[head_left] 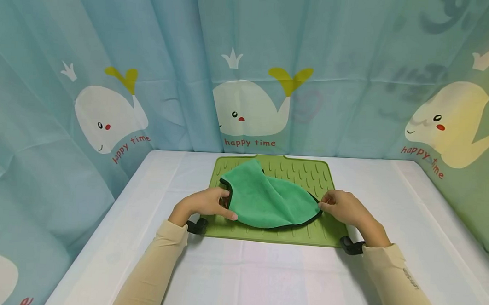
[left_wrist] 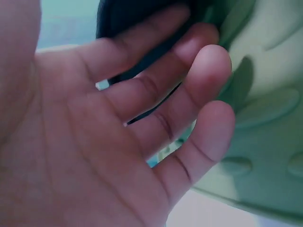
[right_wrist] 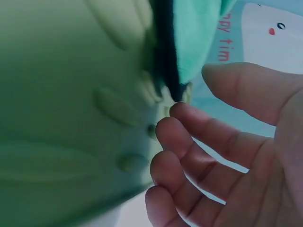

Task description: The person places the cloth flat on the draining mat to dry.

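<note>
At opposite ends of a soft green cloth with black edging [head_left: 267, 199], the left hand [head_left: 206, 203] and the right hand [head_left: 347, 208] are held with fingers and thumbs parted, nothing gripped. Rumpled, the cloth is borne by a flat lime-green mat with raised ridges [head_left: 244, 235]. Straightening seems the step in hand; next, both ends would need to be pinched.

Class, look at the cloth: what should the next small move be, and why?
Probably pinch the cloth by its right corner with the right hand and draw it outward: the cloth lies rumpled on the mat, and those fingertips are at that corner.
</note>
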Motion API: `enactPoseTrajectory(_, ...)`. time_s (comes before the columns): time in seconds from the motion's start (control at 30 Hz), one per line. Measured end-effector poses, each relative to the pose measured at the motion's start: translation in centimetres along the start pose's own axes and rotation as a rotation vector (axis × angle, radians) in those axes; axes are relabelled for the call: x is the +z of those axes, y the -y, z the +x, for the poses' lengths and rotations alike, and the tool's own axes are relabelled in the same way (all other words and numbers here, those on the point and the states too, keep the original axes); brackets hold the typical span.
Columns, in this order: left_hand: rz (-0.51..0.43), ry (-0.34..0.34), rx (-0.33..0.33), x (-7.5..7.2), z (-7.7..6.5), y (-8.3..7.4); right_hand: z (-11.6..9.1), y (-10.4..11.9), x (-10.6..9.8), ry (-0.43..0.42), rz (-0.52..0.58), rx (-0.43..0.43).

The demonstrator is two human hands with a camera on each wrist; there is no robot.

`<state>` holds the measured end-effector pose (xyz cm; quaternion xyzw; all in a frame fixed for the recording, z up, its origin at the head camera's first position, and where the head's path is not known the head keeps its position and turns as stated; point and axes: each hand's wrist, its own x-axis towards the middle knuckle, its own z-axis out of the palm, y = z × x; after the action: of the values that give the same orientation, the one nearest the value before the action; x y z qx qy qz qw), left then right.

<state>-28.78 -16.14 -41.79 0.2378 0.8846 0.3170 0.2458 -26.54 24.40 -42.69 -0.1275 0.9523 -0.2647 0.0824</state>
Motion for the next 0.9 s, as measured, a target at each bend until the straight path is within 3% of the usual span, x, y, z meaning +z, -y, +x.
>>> enactPoseTrajectory(0.17,0.006,0.001,0.051,0.1,0.0,0.3,0.2,-0.3,0.8,0.032,0.015,0.041)
enactPoseTrajectory(0.37,0.038,-0.091,0.092,0.1,0.3,0.3,0.1,-0.1,1.0,0.023,0.052,0.058)
enactPoseTrajectory(0.63,-0.036,-0.173,0.083,0.2,0.5,0.4,-0.1,0.0,0.2,0.025,0.096,0.023)
enactPoseTrajectory(0.9,-0.079,-0.279,0.06,-0.6,-0.3,0.1,-0.6,-0.2,-1.5,0.046,0.109,0.011)
